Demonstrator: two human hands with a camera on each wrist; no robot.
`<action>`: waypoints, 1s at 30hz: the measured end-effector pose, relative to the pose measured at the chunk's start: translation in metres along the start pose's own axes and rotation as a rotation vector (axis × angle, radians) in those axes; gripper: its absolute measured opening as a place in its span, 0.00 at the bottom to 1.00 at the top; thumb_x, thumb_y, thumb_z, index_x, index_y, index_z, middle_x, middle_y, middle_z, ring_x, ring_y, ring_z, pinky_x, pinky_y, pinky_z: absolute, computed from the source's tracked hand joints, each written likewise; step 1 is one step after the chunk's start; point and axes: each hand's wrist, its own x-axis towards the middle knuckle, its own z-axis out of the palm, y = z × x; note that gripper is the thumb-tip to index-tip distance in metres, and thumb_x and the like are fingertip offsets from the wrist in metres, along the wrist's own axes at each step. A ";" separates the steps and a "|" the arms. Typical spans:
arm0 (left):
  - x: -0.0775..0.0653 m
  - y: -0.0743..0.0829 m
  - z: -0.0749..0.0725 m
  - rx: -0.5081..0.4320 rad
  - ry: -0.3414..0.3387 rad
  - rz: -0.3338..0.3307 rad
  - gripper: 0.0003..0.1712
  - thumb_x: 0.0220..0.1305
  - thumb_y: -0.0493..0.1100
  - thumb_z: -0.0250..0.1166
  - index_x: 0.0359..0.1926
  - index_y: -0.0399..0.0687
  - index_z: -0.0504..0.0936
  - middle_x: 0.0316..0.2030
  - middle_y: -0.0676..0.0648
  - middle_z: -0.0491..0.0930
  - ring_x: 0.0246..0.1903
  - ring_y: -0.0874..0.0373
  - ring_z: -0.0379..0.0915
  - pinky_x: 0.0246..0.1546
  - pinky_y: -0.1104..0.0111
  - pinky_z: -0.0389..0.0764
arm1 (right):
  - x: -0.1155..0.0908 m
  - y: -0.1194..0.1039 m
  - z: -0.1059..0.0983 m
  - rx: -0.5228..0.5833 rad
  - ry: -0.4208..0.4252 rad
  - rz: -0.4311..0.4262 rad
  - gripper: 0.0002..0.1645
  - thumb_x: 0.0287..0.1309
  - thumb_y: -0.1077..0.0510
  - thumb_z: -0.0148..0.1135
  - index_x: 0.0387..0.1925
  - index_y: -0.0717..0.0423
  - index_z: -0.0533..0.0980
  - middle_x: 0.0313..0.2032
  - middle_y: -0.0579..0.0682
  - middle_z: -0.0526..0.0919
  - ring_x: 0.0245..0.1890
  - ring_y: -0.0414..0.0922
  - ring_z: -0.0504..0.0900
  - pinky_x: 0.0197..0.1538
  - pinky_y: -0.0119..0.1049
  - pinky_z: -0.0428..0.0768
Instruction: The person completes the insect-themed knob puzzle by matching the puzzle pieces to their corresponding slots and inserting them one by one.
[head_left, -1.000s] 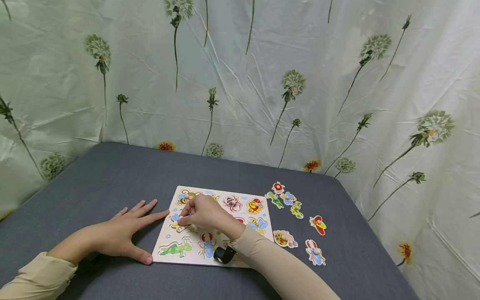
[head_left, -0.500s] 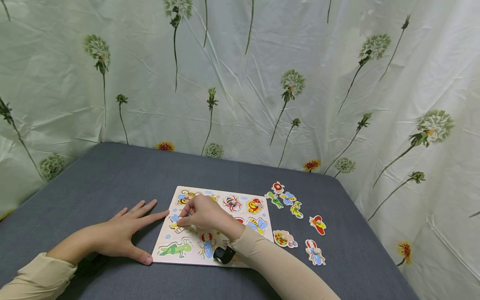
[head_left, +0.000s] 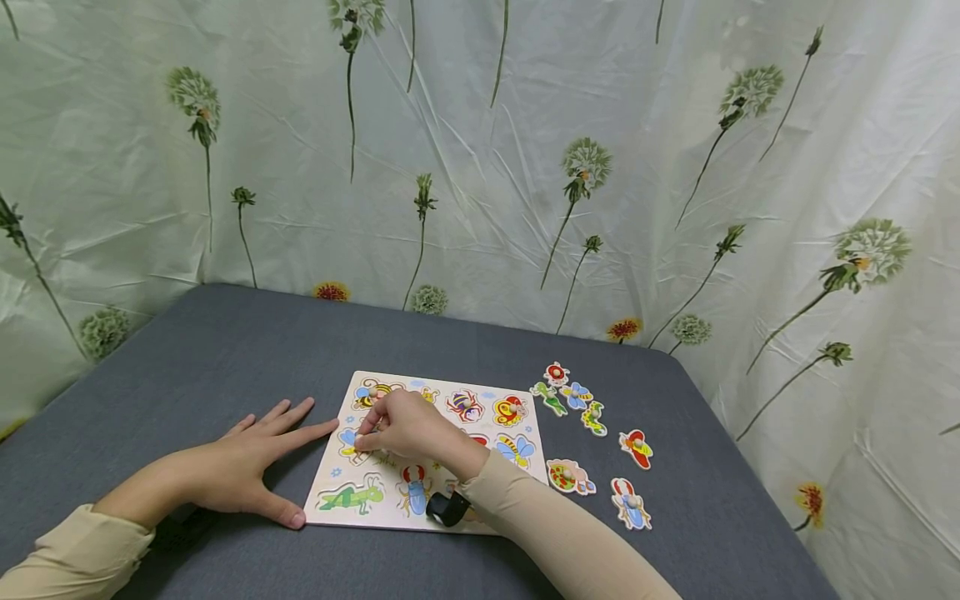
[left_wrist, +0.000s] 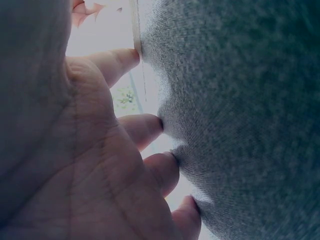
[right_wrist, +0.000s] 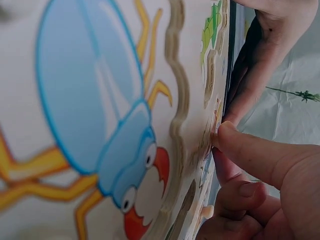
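A wooden knob puzzle board (head_left: pixel 375 520) printed with insects lies on the table. My right hand (head_left: pixel 416 425) reaches over it, thumb and forefinger pinching a blue-winged insect puzzle piece (head_left: pixel 348 437) at the board's left side. The right wrist view has the fingertips (right_wrist: pixel 228 131) meeting at the piece, which they largely hide. Beside the board's left edge, my left hand (head_left: pixel 240 471) rests on the cloth with fingers spread, thumb by the near corner and forefinger by the edge. Near that corner is a green grasshopper recess (head_left: pixel 351 497); a blue beetle picture (right_wrist: pixel 90 85) looms large in the right wrist view.
Right of the board lie several loose knobbed pieces, among them a red-winged insect (head_left: pixel 636 450), a blue beetle (head_left: pixel 630 505) and a snail-like piece (head_left: pixel 570 477). Grey cloth (head_left: pixel 262 342) covers the table, with a flower-print curtain (head_left: pixel 480 167) behind it.
My right fingertips have shifted very slightly left with the pinched puzzle piece. My left hand and the loose pieces have stayed where they were.
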 end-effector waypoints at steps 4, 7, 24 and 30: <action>0.000 0.000 0.000 -0.001 0.001 -0.002 0.67 0.50 0.71 0.81 0.85 0.59 0.60 0.84 0.26 0.43 0.79 0.13 0.32 0.68 0.17 0.38 | 0.000 0.001 -0.002 0.015 -0.016 -0.011 0.05 0.65 0.53 0.78 0.34 0.47 0.89 0.16 0.39 0.74 0.17 0.35 0.66 0.25 0.27 0.63; 0.001 0.000 0.000 0.004 0.001 -0.004 0.67 0.50 0.71 0.81 0.85 0.59 0.60 0.84 0.25 0.43 0.79 0.13 0.32 0.68 0.16 0.38 | 0.000 0.002 -0.003 0.027 -0.032 -0.023 0.05 0.66 0.52 0.77 0.35 0.48 0.89 0.17 0.39 0.75 0.18 0.34 0.67 0.25 0.26 0.64; 0.001 0.000 0.002 0.002 0.000 -0.015 0.68 0.48 0.75 0.80 0.85 0.62 0.60 0.85 0.27 0.43 0.80 0.15 0.33 0.68 0.17 0.38 | -0.007 0.018 -0.019 0.042 -0.067 -0.022 0.04 0.67 0.53 0.75 0.35 0.47 0.90 0.14 0.40 0.71 0.16 0.35 0.66 0.24 0.27 0.65; 0.002 0.000 0.001 -0.002 -0.007 -0.017 0.68 0.49 0.75 0.79 0.86 0.62 0.59 0.85 0.27 0.43 0.80 0.15 0.33 0.68 0.17 0.37 | -0.009 0.029 -0.030 0.049 -0.049 0.001 0.03 0.67 0.53 0.75 0.36 0.45 0.89 0.15 0.40 0.69 0.17 0.37 0.64 0.24 0.29 0.65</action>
